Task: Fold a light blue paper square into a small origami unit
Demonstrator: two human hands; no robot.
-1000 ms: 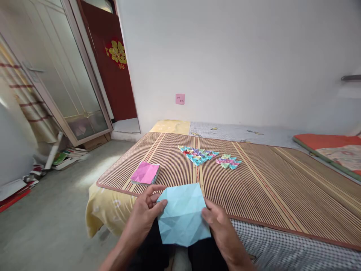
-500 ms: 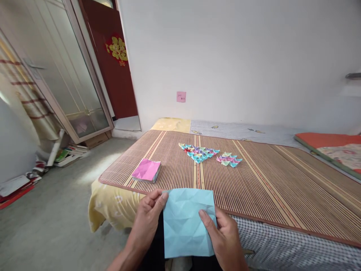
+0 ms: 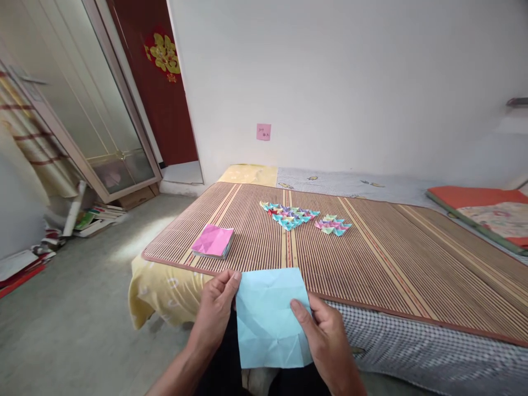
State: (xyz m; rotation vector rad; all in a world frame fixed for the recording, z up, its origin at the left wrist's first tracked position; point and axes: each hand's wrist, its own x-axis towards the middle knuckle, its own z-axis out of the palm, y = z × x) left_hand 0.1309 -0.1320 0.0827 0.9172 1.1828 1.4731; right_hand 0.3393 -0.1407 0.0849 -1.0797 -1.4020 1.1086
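A creased light-blue paper square [image 3: 268, 319] is held in front of me, just short of the bed's near edge. My left hand [image 3: 215, 311] pinches its top left corner and left edge. My right hand [image 3: 328, 341] grips its right side, thumb laid across the sheet. On the striped bamboo mat [image 3: 371, 258] lie a stack of pink paper squares [image 3: 213, 241] at the left and two clusters of small folded colourful paper pieces, one [image 3: 289, 214] larger and one [image 3: 333, 225] smaller, farther back.
The bed carries a yellow sheet [image 3: 160, 291] and a checked cover [image 3: 412, 357]. An orange folded quilt [image 3: 482, 206] lies at the far right. Books and papers [image 3: 91, 217] litter the floor at the left, by a glass door. A pink note [image 3: 263, 132] sticks to the white wall.
The blue sheet has been turned from a tilted diamond to nearly square-on. My left hand shifted to its top left corner and my right thumb moved onto the sheet.
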